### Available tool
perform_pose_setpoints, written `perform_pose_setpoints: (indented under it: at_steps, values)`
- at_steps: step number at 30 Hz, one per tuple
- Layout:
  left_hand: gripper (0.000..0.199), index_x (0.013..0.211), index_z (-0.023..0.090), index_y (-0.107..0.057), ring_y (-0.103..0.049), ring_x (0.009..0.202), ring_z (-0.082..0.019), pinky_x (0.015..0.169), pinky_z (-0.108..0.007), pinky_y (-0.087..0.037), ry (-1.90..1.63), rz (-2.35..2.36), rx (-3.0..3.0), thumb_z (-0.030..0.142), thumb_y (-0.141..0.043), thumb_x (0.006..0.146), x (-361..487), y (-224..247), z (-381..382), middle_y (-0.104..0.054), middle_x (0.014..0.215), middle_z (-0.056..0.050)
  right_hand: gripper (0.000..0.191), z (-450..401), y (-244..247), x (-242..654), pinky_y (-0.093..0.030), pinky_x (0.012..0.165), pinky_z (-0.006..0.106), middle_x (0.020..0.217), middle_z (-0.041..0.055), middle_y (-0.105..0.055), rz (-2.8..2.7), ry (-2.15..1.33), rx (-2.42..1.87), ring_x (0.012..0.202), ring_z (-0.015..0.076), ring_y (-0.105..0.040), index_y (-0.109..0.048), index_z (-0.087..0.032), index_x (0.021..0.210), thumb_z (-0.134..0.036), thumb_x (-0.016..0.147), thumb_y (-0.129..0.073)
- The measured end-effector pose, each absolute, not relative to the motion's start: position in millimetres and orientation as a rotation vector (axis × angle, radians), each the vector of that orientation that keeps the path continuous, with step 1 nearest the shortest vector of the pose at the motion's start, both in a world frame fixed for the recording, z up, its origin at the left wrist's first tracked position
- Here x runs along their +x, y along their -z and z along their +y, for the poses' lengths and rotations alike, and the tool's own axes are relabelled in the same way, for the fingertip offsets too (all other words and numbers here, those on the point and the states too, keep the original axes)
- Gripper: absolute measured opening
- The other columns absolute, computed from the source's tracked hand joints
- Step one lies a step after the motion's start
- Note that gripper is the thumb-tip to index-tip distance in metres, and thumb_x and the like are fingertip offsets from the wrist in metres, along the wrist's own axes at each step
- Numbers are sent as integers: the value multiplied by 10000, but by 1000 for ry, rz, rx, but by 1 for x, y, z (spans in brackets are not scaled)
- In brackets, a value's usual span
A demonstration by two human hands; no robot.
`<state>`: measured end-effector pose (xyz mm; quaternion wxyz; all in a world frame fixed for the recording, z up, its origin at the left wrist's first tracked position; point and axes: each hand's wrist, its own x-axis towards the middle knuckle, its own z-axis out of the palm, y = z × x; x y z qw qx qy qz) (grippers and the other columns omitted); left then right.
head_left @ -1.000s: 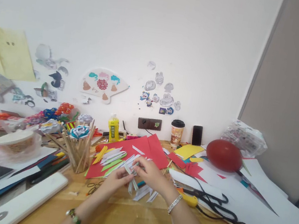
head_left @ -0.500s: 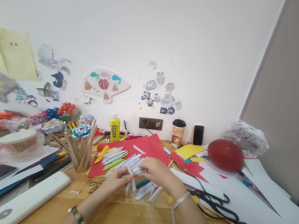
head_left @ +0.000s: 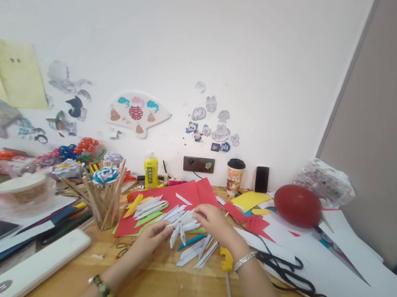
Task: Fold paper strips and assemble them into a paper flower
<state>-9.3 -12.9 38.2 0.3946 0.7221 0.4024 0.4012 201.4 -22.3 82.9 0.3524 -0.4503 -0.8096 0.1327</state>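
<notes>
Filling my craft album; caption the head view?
Two hands work folded white paper pieces above a wooden table strewn with coloured paper.

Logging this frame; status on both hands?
Left hand on folded white paper piece; right hand at its far side, grip unclear. Loose strips and yellow tool close by.

One white folded-paper cluster (head_left: 177,234) in the left hand (head_left: 156,236)! Beyond that hand, one yellow plastic bottle (head_left: 151,171); beyond the right hand (head_left: 214,221), one black-lidded patterned cup (head_left: 234,179) and one black rectangular phone (head_left: 261,180); farther right, one red oval balloon (head_left: 297,206). Two bracelets: one green-beaded (head_left: 101,287), one silvery (head_left: 244,261).
</notes>
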Motion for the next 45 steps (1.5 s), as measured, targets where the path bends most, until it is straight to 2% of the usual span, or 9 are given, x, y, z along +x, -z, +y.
perform_pose_setpoints:
  at_steps: [5, 8, 12, 18, 22, 25, 30, 36, 45]
  values:
    - [476, 568, 161, -526, -446, 555, -134, 550, -241, -370, -1180, 1091, 1791, 627, -515, 664, -11, -34, -9, -485, 542, 24, 325, -27, -79, 198, -397, 693, 249, 1035, 60, -611, -2113, -490, -1141, 842, 168, -558, -552, -204, 1089, -360, 804, -553]
    - [508, 535, 169, -498, -390, 468, -114, 477, -228, -331, -1179, 1101, 1689, 661, -485, 658, -11, -30, -6, -420, 460, 44, 228, -24, -74, 192, -370, 625, 230, 856, 34, -621, -2121, -436, -1181, 735, 148, -537, -593, -175, 913, -371, 822, -520]
    - [507, 549, 172, -507, -410, 452, -121, 468, -236, -347, -1142, 1104, 1652, 636, -411, 731, -9, -32, -8, -436, 456, 34, 328, -22, -69, 185, -298, 531, 203, 671, -2, -565, -2163, -428, -1204, 600, 106, -472, -570, -148, 724, -396, 875, -418]
    - [399, 642, 174, -547, -511, 623, -169, 593, -268, -413, -1196, 1130, 1953, 525, -431, 793, -5, -40, -18, -569, 628, -12, 395, -30, -67, 178, -249, 493, 213, 636, 3, -567, -2251, -282, -1339, 548, 97, -451, -568, -162, 683, -373, 917, -329]
    - [322, 666, 180, -596, -509, 651, -188, 627, -292, -379, -1216, 1308, 2439, 363, -413, 856, -8, -34, -19, -598, 661, -44, 323, -34, -69, 177, -363, 606, 254, 798, 53, -606, -2202, 31, -1431, 731, 178, -539, -583, -178, 830, -489, 816, -499]
    - [310, 640, 178, -594, -492, 652, -193, 619, -298, -356, -1281, 1373, 2723, 286, -409, 865, -8, -28, -19, -570, 634, -49, 487, -32, -70, 177, -405, 742, 316, 1015, 101, -570, -2157, 192, -1334, 937, 232, -515, -515, -172, 1079, -494, 728, -616]
    - [283, 746, 172, -601, -518, 713, -185, 659, -304, -394, -1298, 1262, 2729, 256, -371, 889, -9, -30, -23, -592, 730, -56, 140, -26, -69, 177, -402, 738, 290, 859, 41, -626, -2450, 152, -1149, 833, 180, -544, -599, -187, 885, -296, 854, -518]
    - [193, 905, 171, -595, -539, 889, -219, 762, -351, -435, -1548, 1305, 2655, 319, -500, 827, -21, -42, -13, -601, 926, -88, 151, -26, -70, 179, -402, 699, 262, 854, 44, -624, -2413, 39, -1099, 831, 170, -538, -598, -168, 836, -313, 830, -558]
    - [143, 846, 238, -636, -506, 968, -235, 827, -398, -361, -1203, 1134, 3264, 292, -504, 837, -27, -48, -15, -624, 976, -77, 195, -25, -70, 180, -396, 705, 231, 846, 33, -618, -2482, -168, -967, 808, 141, -534, -622, -160, 823, -311, 862, -504]
